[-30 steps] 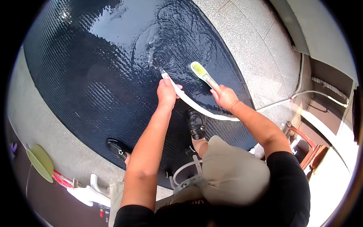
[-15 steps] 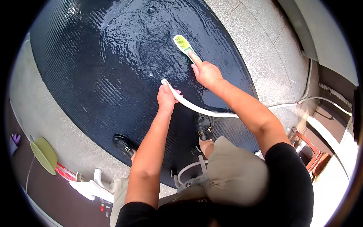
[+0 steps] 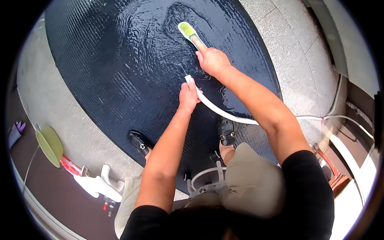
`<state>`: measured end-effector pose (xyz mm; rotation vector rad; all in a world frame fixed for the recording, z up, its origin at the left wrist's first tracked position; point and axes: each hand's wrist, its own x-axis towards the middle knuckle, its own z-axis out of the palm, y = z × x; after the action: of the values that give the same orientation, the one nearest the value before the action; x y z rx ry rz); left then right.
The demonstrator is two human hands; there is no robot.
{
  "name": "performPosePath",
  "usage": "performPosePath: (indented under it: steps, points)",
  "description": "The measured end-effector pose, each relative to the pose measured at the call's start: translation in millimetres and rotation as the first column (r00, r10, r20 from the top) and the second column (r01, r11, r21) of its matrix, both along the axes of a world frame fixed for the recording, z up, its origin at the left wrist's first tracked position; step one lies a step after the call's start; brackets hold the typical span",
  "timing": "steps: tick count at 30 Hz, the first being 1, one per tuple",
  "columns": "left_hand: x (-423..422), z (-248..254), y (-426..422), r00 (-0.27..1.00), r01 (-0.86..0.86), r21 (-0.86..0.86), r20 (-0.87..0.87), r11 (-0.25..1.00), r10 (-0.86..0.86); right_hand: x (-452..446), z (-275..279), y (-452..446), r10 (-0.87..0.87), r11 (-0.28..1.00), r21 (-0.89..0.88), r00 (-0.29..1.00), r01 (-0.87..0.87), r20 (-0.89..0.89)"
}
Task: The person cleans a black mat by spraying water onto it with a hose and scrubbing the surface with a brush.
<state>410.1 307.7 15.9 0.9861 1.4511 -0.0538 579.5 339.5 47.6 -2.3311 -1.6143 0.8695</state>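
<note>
My left hand (image 3: 189,95) is closed around the end of a white hose (image 3: 216,109), thumb on top near its mouth. Water runs from the hose onto a wet, black ribbed mat (image 3: 92,68). My right hand (image 3: 214,61) grips a scrub brush (image 3: 187,30) with a white and green body, its index finger stretched along the back. The brush lies against the mat, ahead of the hose mouth; its bristles are hidden underneath. Rippling water spreads around the brush.
Speckled stone floor (image 3: 288,52) borders the mat. Black shoes (image 3: 139,142) stand on it beside a stool frame (image 3: 208,172). A green basin (image 3: 51,146) and a white plastic piece (image 3: 98,188) sit at left. The hose trails right toward a wooden chair (image 3: 330,168).
The brush and my right hand have slid forward and slightly left over the mat. My left hand and the hose mouth have shifted right in view, and the whole view has shifted a little.
</note>
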Motion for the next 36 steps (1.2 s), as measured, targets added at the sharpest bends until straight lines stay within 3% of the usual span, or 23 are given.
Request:
performPosePath:
  steps: [4, 6, 10, 12, 15, 16, 19, 22, 24, 27, 31, 36]
  points:
    - [-8, 8, -5, 0.992, -0.057, -0.042, 0.108, 0.998, 0.061, -1, 20, -95, 0.200, 0.971, -0.124, 0.979, -0.202, -0.031]
    - [-14, 2, -2, 0.988, -0.038, -0.019, 0.150, 0.999, 0.040, -5, 34, -122, 0.214, 0.946, -0.233, 0.974, -0.224, -0.068]
    - [-23, -10, -5, 0.963, -0.014, 0.033, 0.271, 0.999, 0.005, -4, 18, -57, 0.213, 0.967, -0.150, 0.977, -0.208, 0.018]
    - [-21, -9, -5, 0.968, -0.003, 0.044, 0.252, 0.999, -0.008, -11, 11, 11, 0.141, 0.988, -0.071, 0.990, -0.139, 0.021]
    - [-21, -11, -7, 0.986, 0.121, 0.244, 0.081, 0.962, -0.145, -19, 11, 73, 0.066, 0.996, -0.070, 0.998, -0.064, 0.020]
    - [-25, -10, -9, 0.986, 0.120, 0.243, 0.083, 0.963, -0.144, -23, 13, 76, 0.049, 0.996, -0.072, 0.999, -0.049, -0.003]
    - [-31, 1, 5, 0.989, -0.139, 0.178, 0.079, 0.974, 0.126, -26, 27, 20, 0.125, 0.983, -0.130, 0.992, -0.129, -0.032]
    - [-48, -7, 16, 0.980, -0.169, 0.155, 0.131, 0.973, 0.149, -37, 52, -40, 0.225, 0.941, -0.246, 0.973, -0.233, -0.058]
    - [-47, -6, 23, 0.978, -0.149, 0.131, 0.164, 0.980, 0.127, -39, 44, -32, 0.235, 0.945, -0.226, 0.972, -0.235, -0.028]
    - [-52, -7, 22, 0.978, -0.111, 0.087, 0.189, 0.990, 0.093, -45, 28, 24, 0.183, 0.979, -0.098, 0.983, -0.179, 0.028]
    - [-51, -9, 25, 0.974, -0.125, 0.069, 0.200, 0.990, 0.109, -46, 19, 100, 0.131, 0.990, -0.054, 0.991, -0.131, -0.004]
    - [-55, -12, 27, 0.963, -0.172, 0.063, 0.222, 0.983, 0.154, -47, 52, 1, 0.301, 0.922, -0.247, 0.953, -0.300, -0.034]
